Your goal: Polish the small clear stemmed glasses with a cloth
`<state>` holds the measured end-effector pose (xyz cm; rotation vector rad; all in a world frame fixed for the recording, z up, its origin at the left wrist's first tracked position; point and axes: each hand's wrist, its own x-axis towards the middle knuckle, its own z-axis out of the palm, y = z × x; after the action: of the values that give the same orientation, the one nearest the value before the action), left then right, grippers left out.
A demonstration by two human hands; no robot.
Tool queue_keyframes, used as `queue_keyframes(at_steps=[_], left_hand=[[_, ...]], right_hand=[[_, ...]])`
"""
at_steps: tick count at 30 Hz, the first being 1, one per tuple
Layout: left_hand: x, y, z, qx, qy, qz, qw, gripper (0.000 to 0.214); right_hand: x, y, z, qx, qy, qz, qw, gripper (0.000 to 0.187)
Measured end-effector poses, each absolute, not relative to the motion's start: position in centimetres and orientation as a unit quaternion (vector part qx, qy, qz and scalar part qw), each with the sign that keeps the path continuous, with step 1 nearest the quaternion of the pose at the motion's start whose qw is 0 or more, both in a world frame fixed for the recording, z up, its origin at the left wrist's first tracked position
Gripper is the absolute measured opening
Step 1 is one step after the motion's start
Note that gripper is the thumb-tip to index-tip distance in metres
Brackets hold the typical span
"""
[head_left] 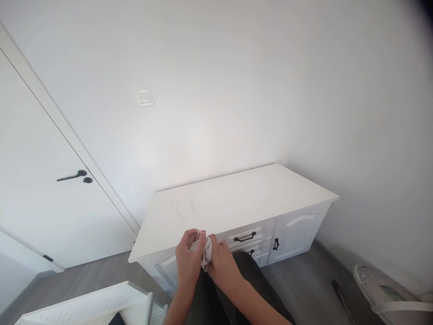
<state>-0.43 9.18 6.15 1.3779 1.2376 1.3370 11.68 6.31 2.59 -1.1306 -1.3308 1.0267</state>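
Observation:
My left hand (189, 253) and my right hand (221, 262) are close together, just in front of the front edge of a white cabinet (237, 194). Between them is a crumpled white cloth (207, 253), gripped by the fingers of both hands. Whether it is fabric or thick tissue cannot be made out. On the left part of the cabinet top are several faint shiny streaks (181, 210) that look wet.
Black handles (245, 237) stick out from the cabinet's drawers and door. At the left is a white door (40, 180) with a black lever handle (72, 175). White furniture (84, 307) stands at lower left, and a pale appliance (389, 289) at lower right.

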Motion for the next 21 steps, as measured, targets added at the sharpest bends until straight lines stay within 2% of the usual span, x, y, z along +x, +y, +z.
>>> queue_keyframes(at_steps=[1,2,5,7,9,12,14,15,19,21], left_hand=[[-0.5,9.1,6.2,0.551,0.494,0.532,0.411,0.027],[-0.6,9.1,6.4,0.556,0.487,0.527,0.420,0.028],[-1.0,9.1,6.7,0.567,0.393,0.483,0.539,0.039],[-0.9,9.2,6.9,0.559,0.348,0.474,0.584,0.043],[-0.7,9.1,6.9,0.572,0.385,0.492,0.532,0.038],[-0.4,9.0,6.9,0.607,0.480,0.509,0.377,0.027],[-0.4,9.0,7.0,0.617,0.493,0.511,0.339,0.025],[-0.6,9.1,7.1,0.619,0.487,0.508,0.349,0.026],[-1.0,9.4,7.5,0.632,0.423,0.464,0.454,0.032],[-1.2,9.4,7.6,0.638,0.415,0.464,0.453,0.033]], right_hand=[[11.8,6.2,2.7,-0.484,-0.561,0.410,0.532,0.032],[12.0,6.1,2.7,-0.468,-0.558,0.442,0.524,0.034],[13.1,5.9,2.4,-0.332,-0.523,0.648,0.444,0.032],[13.6,5.9,2.3,-0.288,-0.496,0.710,0.408,0.035],[13.7,6.0,2.4,-0.312,-0.516,0.671,0.430,0.032],[13.3,6.2,2.9,-0.445,-0.604,0.461,0.474,0.029],[13.2,6.2,3.0,-0.466,-0.634,0.391,0.478,0.035],[13.2,6.2,2.9,-0.439,-0.630,0.423,0.482,0.037],[13.9,6.3,1.9,-0.287,-0.478,0.690,0.461,0.044],[14.4,6.6,1.5,-0.279,-0.432,0.730,0.451,0.048]])
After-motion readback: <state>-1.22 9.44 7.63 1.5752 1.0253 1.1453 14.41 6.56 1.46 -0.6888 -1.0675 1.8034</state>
